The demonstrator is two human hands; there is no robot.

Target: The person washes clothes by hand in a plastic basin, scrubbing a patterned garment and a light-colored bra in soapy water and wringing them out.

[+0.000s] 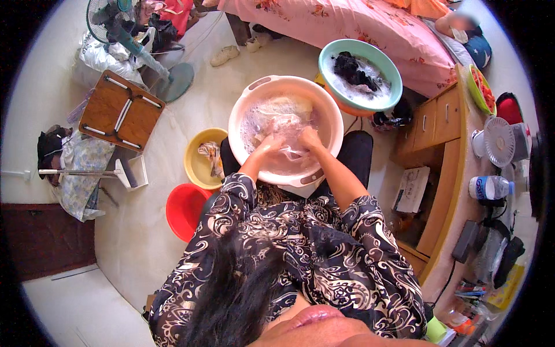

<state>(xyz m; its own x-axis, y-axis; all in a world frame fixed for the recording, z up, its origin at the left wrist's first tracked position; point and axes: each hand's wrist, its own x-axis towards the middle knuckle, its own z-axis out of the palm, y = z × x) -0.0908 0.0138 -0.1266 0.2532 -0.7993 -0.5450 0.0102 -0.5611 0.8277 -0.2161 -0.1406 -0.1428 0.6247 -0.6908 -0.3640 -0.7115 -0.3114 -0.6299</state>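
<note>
Looking down past our patterned sleeves (231,217), we have both hands lowered into a pink basin (330,118) between our knees. Our left hand (270,143) and right hand (310,139) are a little apart, at a pale wet cloth (283,109) lying in the cloudy, sudsy water inside that basin. Our fingers run into water and cloth, so we cannot tell how far either hand is closed or whether it has hold of the fabric.

Just beyond our left knee we see a red basin (184,211), and next to it a yellow basin (193,162) with a patterned cloth (213,156) in it. Past our right knee, a turquoise basin (327,68) holds dark cloth (350,69) among white foam. Farther out we see a wooden cabinet (448,113) on our right, a tipped brown table (107,110) on our left, a fan base (176,82), and a pink-covered bed (347,23).
</note>
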